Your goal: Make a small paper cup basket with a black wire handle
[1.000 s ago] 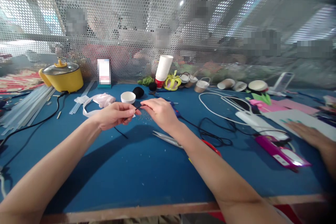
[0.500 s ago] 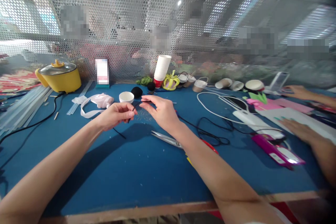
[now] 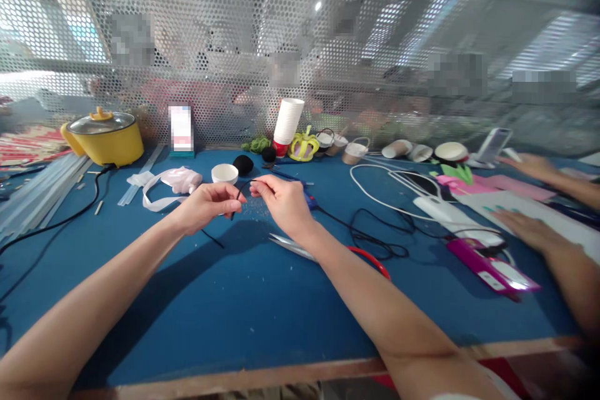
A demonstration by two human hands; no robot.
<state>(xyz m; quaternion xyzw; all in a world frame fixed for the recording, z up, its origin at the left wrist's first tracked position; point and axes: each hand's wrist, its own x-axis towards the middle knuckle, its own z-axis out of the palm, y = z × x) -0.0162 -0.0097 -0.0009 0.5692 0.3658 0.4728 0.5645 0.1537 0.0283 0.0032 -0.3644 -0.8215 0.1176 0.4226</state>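
Left hand (image 3: 206, 203) and right hand (image 3: 281, 200) each pinch an end of a thin black wire (image 3: 241, 190), fingertips closed on it, held just above the blue table (image 3: 244, 306). Its exact length is hard to make out against the hands. Scissors (image 3: 300, 249) lie partly hidden under the right forearm. Behind, a small white cup (image 3: 224, 173) shows no visible contents, and a stack of white cups (image 3: 288, 122) stands by the mesh screen (image 3: 300, 44).

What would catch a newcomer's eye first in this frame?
At centre, the left hand and right hand pinch a thin black wire between them above the blue table. A yellow pot stands far left, white cups are stacked at the back.
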